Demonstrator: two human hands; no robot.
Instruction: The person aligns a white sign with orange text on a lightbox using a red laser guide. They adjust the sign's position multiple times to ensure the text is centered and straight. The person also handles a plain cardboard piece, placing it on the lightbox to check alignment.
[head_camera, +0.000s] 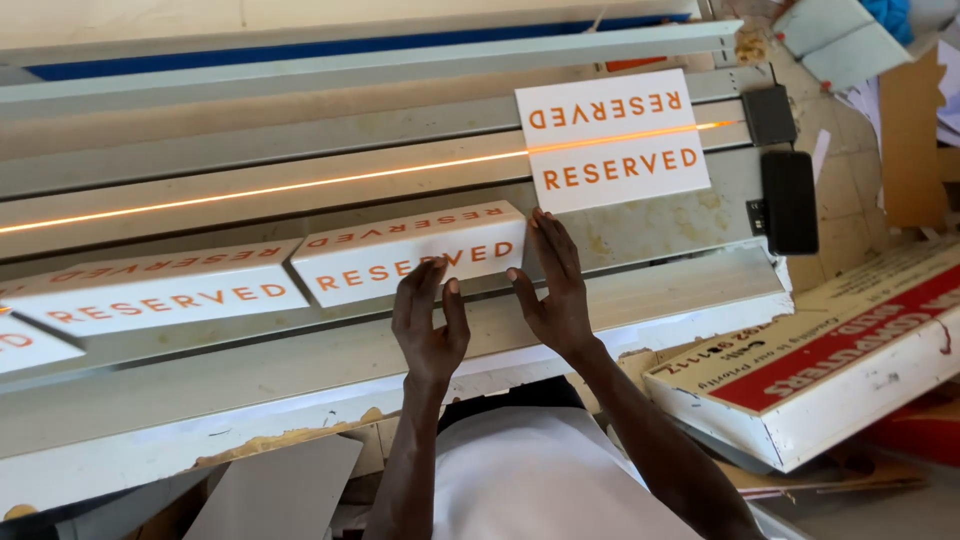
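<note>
Flat open left hand (428, 325) and right hand (553, 285) pressing, not gripping, folded white sign (410, 255); best kept square against neighbouring sign (160, 285) leftward

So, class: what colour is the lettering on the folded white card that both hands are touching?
Orange lettering on the folded white card, seen clearest in the head view.

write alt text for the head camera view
Both hands press on a folded white tent sign with orange lettering, left hand and right hand, on a long metal machine bed. A flat sign lies under an orange light line.
</note>
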